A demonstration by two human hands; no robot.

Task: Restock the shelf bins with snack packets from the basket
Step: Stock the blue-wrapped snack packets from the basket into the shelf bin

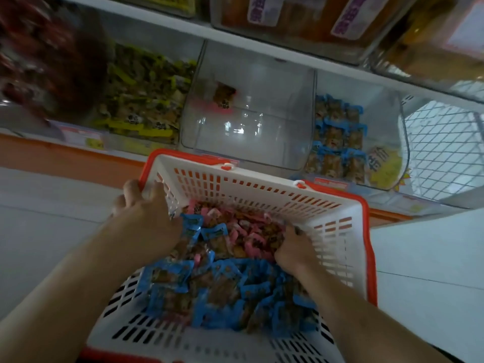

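The basket, white with a red rim, fills the lower centre of the frame, tilted toward the shelf, and holds a heap of blue packets with pink packets at its far end. The left hand curls over the basket's upper-left rim, gripping it; the right hand is dug into the pink packets, fingers curled among them, though I cannot tell how many it has hold of. The likely slips: the tilted basket could spill if the one-hand grip gives, and a loose handful could drop packets or bring blue ones along. The middle bin, clear and nearly empty, sits just beyond the basket, between a green-packet bin and a blue-packet bin. Pale floor lies either side; wire mesh shows at right.
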